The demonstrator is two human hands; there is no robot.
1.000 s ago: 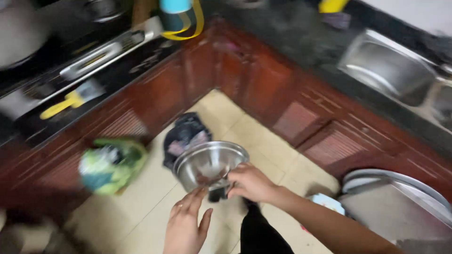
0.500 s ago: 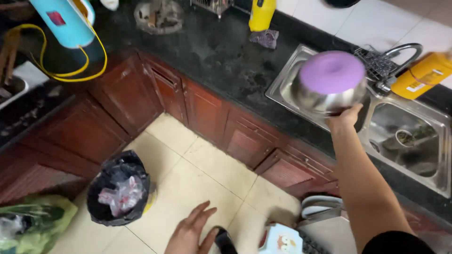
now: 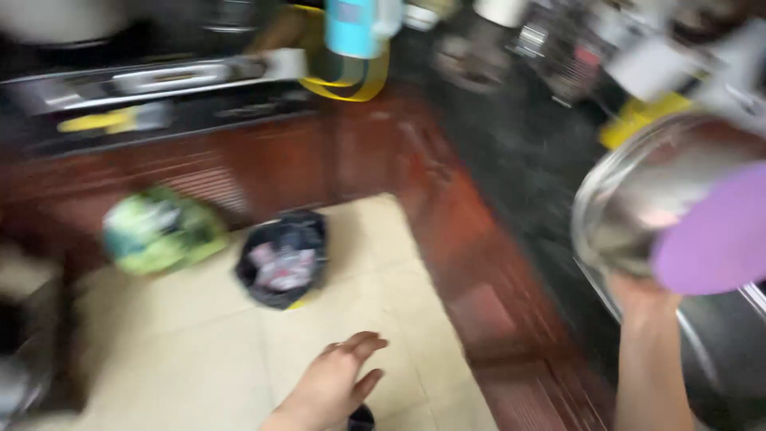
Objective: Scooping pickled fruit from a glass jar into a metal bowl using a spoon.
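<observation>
Bowl (image 3: 638,199) raised nearer, right hand (image 3: 642,294) gripping

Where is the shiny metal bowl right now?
The metal bowl is at the right of the head view, held by the right hand above the dark counter, a purple disc beside it.

We see 1 black bin bag (image 3: 283,259) on the cream floor tiles (image 3: 199,351), a green bag (image 3: 159,231) beside it, red-brown cabinets (image 3: 271,164) behind, and a blue container (image 3: 355,28) above.

Pale tiled floor (image 3: 199,351) carries a black bin bag of rubbish (image 3: 283,259) and, just beside it, a green plastic bag (image 3: 159,230).
</observation>
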